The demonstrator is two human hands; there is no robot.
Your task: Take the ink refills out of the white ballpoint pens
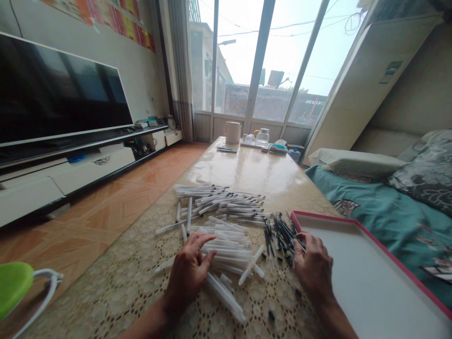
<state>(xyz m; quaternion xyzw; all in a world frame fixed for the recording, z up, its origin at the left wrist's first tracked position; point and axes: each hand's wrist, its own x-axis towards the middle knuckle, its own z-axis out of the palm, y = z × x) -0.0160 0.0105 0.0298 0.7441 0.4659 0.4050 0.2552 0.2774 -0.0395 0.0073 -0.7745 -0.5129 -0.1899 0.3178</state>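
Note:
My left hand (190, 263) rests at the left side of a pile of clear white pen barrels (229, 245), thumb and index finger apart, with nothing plainly gripped. Just beyond its knuckles lies a white pen with a dark tip (189, 214). On the other side, my right hand (312, 263) has its thumb and fingers closed around the end of a black pen refill at the edge of a heap of black refills (280, 230). Behind the barrels, a spread of white pens with dark ends (222, 200) lies across the patterned tabletop. Small black caps (271, 315) are scattered near the front.
A shallow box with a red rim (358, 223) and white inside lies right of my right hand. At the far end stand a beige jug (232, 133), a glass pot (263, 136) and a tissue pack (278, 148). A green seat (16, 285) is left of the table.

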